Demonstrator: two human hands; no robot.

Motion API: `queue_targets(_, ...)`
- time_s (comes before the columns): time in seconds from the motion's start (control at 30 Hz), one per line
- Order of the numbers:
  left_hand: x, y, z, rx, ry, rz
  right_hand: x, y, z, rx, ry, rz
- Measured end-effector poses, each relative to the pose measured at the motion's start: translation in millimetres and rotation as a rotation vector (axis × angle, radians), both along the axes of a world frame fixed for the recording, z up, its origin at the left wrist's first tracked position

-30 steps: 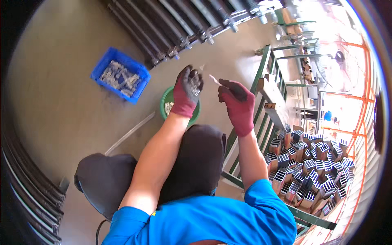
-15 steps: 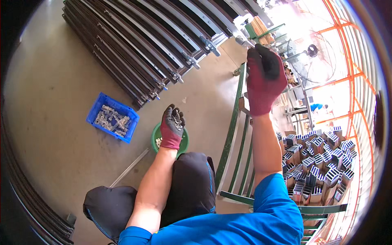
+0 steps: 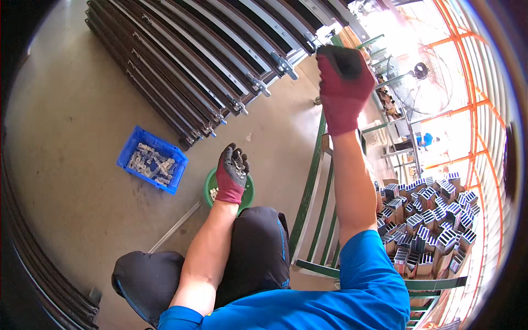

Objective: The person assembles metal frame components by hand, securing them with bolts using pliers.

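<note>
My left hand, in a maroon glove with a black palm, is cupped palm up with curled fingers around several small, light-coloured metal pieces. It is above a green basin that has small whitish pieces inside. My right hand, gloved alike, is raised far ahead with its fingers closed, at the end of one of the long dark metal profiles. What its fingertips pinch is hidden behind the glove. Metal fittings stick out from the ends of neighbouring profiles.
A blue bin of metal fittings stands on the floor at left. A thin bar lies near my knees. To the right, a green rack stands beside many stacked metal-ended pieces. A fan and a person in blue are farther off.
My right hand has moved left and slightly up, closer to the neighbouring profile ends. My left hand stays almost where it was, with the small pieces in it.
</note>
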State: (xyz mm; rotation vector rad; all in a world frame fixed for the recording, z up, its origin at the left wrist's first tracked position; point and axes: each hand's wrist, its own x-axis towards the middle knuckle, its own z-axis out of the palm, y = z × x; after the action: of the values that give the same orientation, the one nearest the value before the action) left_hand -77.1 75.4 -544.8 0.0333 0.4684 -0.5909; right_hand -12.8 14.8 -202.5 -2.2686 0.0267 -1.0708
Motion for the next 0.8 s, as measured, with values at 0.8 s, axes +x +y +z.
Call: queue_targets(0.8, -17.8, -7.9, 38.5, 0.163, -0.446, -0.060, -113.6, -26.5, -183.8, -0.294, 0.815, -0.041)
